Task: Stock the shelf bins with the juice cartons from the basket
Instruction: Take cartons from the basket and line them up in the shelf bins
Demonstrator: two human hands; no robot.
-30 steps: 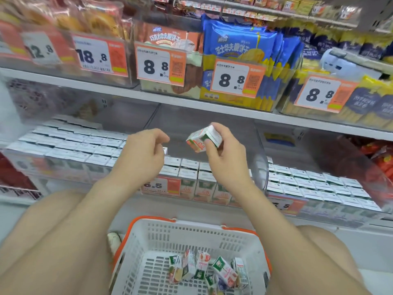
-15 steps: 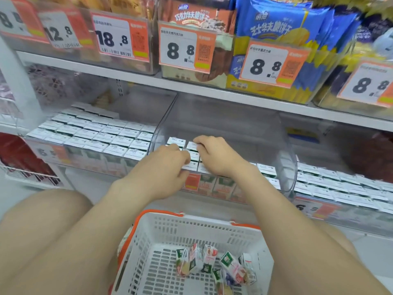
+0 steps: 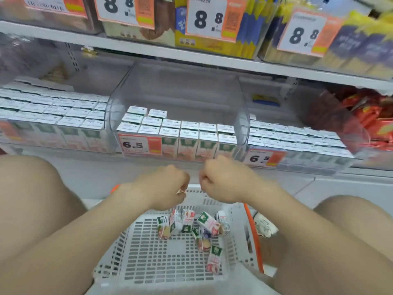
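Basket (image 3: 144,252) under left hand (image 3: 163,186), right hand (image 3: 223,182), fingers (image 3: 204,178) curled empty, cartons (image 3: 187,222) inside, half-filled bin (image 3: 180,88) ahead

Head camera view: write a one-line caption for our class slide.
Left hand and right hand hover above the basket of loose juice cartons, facing a part-filled shelf bin.

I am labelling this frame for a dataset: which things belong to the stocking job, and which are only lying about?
Job: loose juice cartons, white basket, half-filled middle bin.
Not the job: snack packs on the upper shelf, red packets at right.
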